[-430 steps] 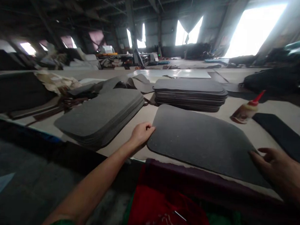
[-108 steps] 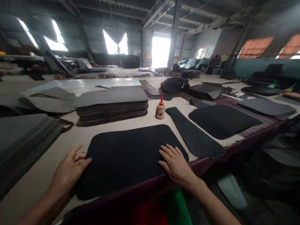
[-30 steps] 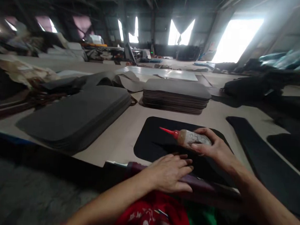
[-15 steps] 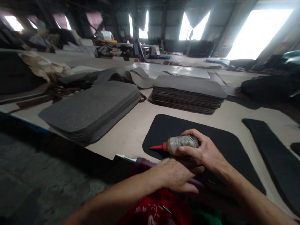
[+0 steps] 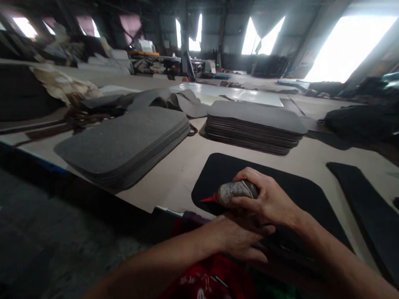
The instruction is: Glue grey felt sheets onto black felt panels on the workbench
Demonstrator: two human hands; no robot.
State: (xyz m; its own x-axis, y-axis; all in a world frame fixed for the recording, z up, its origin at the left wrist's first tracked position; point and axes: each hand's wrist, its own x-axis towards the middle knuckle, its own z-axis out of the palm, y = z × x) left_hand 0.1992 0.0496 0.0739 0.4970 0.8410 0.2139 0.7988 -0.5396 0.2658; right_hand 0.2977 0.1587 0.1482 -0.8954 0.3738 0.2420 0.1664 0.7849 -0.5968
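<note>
A black rounded mat (image 5: 302, 192) lies flat on the table in front of me. My right hand (image 5: 266, 202) is closed round a glue bottle (image 5: 232, 192) with a red nozzle. The nozzle points left and down at the mat's near left corner. My left hand (image 5: 240, 240) lies flat, fingers stretched out, on the mat's near edge just below the bottle. It holds nothing.
Two stacks of grey rounded mats stand on the table: one at the left (image 5: 124, 144), one behind (image 5: 255, 125). A long black strip (image 5: 364, 212) lies at the right. Loose grey sheets and crumpled paper (image 5: 64, 86) lie at the far left. The table edge (image 5: 145, 206) runs close to me.
Since a second ago my right hand has tipped the glue bottle down and moved it left, bringing the nozzle to the mat's near left corner. My left hand stays flat on the near edge.
</note>
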